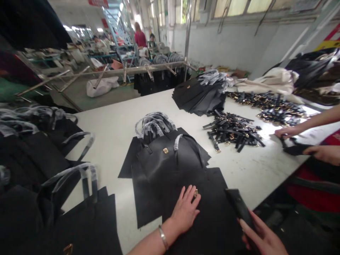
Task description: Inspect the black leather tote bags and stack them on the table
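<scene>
Up in the upper left of the frame, a red sign (98,3) carries pale marks, too blurred to read. A red-and-yellow banner (328,40) cuts into the upper right corner. In the centre, gold fittings catch the eye: one (165,151) shines on a black bag (156,159), another (196,193) on the front bag (209,219) just below, any lettering on them too small to make out.

Now to the hands! The left hand (185,211) comes in from the bottom centre, silver bracelet (163,237) at the wrist, palm down on the front bag, fingers spread and pointing up the frame, the fingertips right around the lower fitting. Over at the lower right, the right hand (261,233) is clamped on a flat black piece (237,203), thumb on the near side, the free end angling toward the upper left beside the front bag. The two hands are well apart.

All this plays out on a white desk (255,166). Clear-wrapped handles (156,124) bunch behind the central bags; more black bags (32,152) crowd the left edge. Right of centre lies a heap of black straps (233,131) with gold buckles, a second heap (281,108) behind it, and fanned black bags (199,95) at the far edge. At the right edge, a co-worker's hands (288,131) grip a dark piece (294,148). In the upper left, a person in red (140,37) shows in the background.
</scene>
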Action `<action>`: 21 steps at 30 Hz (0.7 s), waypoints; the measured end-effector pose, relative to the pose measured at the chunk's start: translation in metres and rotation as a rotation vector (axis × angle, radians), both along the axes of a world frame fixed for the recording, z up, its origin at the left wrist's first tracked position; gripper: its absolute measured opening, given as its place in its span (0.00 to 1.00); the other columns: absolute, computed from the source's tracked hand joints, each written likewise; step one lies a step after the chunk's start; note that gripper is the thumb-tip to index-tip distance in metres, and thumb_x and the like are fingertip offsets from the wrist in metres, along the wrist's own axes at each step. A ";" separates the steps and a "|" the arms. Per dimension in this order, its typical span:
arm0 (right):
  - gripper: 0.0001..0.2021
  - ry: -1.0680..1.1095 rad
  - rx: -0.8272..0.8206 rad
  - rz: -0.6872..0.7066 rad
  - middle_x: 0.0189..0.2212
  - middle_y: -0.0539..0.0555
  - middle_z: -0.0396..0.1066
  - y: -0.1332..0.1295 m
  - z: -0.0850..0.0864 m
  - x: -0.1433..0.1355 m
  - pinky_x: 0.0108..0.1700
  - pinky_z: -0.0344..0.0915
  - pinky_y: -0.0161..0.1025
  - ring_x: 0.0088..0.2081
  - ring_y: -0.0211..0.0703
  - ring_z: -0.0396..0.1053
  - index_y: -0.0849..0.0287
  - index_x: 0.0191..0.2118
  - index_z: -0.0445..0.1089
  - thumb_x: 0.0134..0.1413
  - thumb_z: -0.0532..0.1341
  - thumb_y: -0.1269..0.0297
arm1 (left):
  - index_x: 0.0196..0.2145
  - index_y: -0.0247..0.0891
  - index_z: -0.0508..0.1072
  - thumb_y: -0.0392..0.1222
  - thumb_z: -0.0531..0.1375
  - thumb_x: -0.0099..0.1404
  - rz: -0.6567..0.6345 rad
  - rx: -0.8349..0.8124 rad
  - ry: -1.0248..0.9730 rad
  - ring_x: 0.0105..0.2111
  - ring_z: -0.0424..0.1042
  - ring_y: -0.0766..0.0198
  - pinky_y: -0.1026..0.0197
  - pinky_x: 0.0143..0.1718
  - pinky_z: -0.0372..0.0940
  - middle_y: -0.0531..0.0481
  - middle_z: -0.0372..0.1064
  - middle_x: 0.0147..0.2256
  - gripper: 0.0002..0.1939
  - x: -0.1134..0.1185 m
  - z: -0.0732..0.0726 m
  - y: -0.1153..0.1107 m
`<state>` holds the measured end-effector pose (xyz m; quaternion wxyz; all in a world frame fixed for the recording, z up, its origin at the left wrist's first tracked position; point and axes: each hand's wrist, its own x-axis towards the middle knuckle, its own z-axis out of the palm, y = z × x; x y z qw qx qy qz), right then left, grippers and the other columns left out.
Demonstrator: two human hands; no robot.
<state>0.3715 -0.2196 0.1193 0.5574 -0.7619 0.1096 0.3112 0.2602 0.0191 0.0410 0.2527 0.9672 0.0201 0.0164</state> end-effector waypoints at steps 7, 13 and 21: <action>0.43 0.057 0.091 0.238 0.18 0.44 0.69 0.049 -0.020 0.022 0.17 0.62 0.35 0.17 0.40 0.66 0.63 0.61 0.58 0.41 0.68 0.48 | 0.63 0.45 0.57 0.47 0.53 0.70 -0.019 0.184 -0.040 0.68 0.40 0.53 0.44 0.66 0.43 0.43 0.44 0.67 0.25 -0.002 -0.005 -0.002; 0.33 0.082 0.058 0.274 0.24 0.48 0.72 0.072 -0.030 0.047 0.15 0.62 0.34 0.16 0.37 0.66 0.60 0.57 0.61 0.47 0.65 0.51 | 0.63 0.44 0.58 0.46 0.53 0.70 -0.034 0.192 -0.049 0.67 0.40 0.53 0.45 0.66 0.42 0.43 0.47 0.66 0.25 -0.002 -0.002 -0.001; 0.31 0.110 0.023 0.332 0.24 0.49 0.72 0.070 -0.020 0.050 0.14 0.62 0.35 0.14 0.38 0.66 0.61 0.53 0.64 0.45 0.66 0.52 | 0.62 0.43 0.58 0.47 0.53 0.70 -0.027 0.178 -0.049 0.67 0.41 0.53 0.46 0.66 0.40 0.43 0.46 0.66 0.25 0.000 -0.001 -0.001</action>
